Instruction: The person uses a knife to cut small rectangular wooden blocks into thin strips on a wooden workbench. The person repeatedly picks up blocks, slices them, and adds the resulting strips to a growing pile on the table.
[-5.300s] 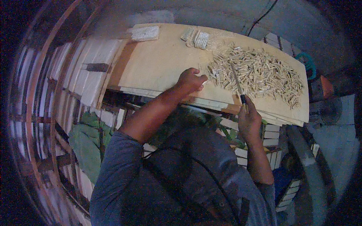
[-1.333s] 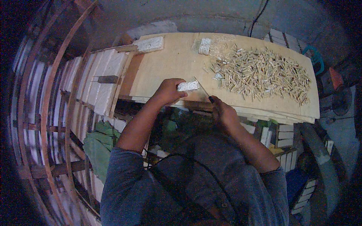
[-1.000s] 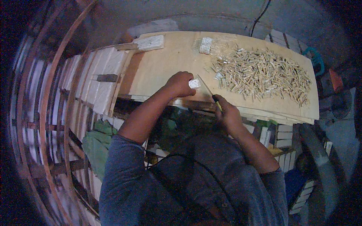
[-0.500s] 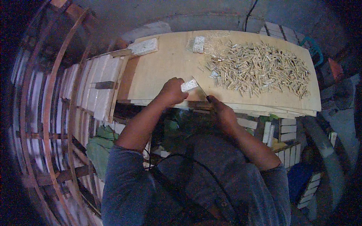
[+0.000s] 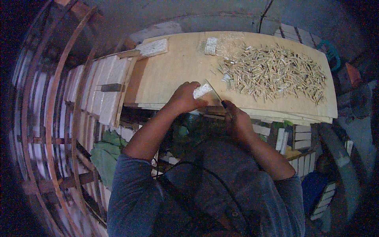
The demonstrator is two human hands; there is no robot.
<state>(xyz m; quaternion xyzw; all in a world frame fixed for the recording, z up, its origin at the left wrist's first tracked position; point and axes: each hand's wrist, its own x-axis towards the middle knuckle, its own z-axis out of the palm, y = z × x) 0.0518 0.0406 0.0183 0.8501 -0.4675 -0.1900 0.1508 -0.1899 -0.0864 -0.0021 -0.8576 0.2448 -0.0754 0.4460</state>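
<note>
Blade and white block have met up: about five seconds ago the knife was out over the pile of short pieces, and now it stands at the right end of the block, which shows more of its length than it did a second ago. That suggests the work has shifted from the pile to this one end of the block.

Left hand (image 5: 184,98) is clamped on the white block (image 5: 202,91), above the near edge of the tabletop (image 5: 169,71). Right hand (image 5: 239,122) is closed round the handle of the knife (image 5: 215,93), just off that near edge, the blade slanting away and to the left. The hands are apart; whether the blade touches the block I cannot tell.

Beyond them, the pile of short pieces (image 5: 276,73) covers the right half of the tabletop, reaching toward its right edge. A white ribbed bundle (image 5: 210,46) lies near the far edge, left of the pile, and a larger white slab (image 5: 154,47) sits at the far left corner. Past the left edge stand pale panels (image 5: 108,75), with a green cloth (image 5: 108,156) hanging below
</note>
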